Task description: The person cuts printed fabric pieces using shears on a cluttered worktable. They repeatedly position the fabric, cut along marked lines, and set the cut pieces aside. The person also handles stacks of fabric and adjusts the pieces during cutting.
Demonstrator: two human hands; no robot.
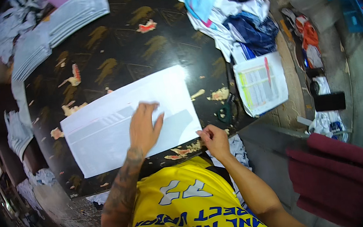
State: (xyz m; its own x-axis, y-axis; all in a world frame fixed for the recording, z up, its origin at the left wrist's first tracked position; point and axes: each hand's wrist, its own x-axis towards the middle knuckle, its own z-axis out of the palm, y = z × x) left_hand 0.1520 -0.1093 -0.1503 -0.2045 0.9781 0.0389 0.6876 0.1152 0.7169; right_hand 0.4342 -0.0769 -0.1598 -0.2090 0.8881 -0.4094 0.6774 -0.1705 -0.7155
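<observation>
A large white sheet point(104, 145) with pale grey printed shapes lies flat on the dark table; whether it is paper or cloth I cannot tell. My left hand point(143, 126) is over its middle, fingers apart and thumb out, holding nothing. At the sheet's near right corner, my right hand point(215, 140) has its thumb and fingers pinched together on the edge. Just right of the sheet are dark green-handled scissors point(225, 112).
The dark table point(137, 51) has worn, peeling patches. Folded white stacks point(79, 15) stand at the far left. A pile of white and navy cloth point(250, 25) is at the far right, above a printed paper point(259, 85) with a red pen point(267, 71). Maroon cloth point(333, 172) is at the lower right.
</observation>
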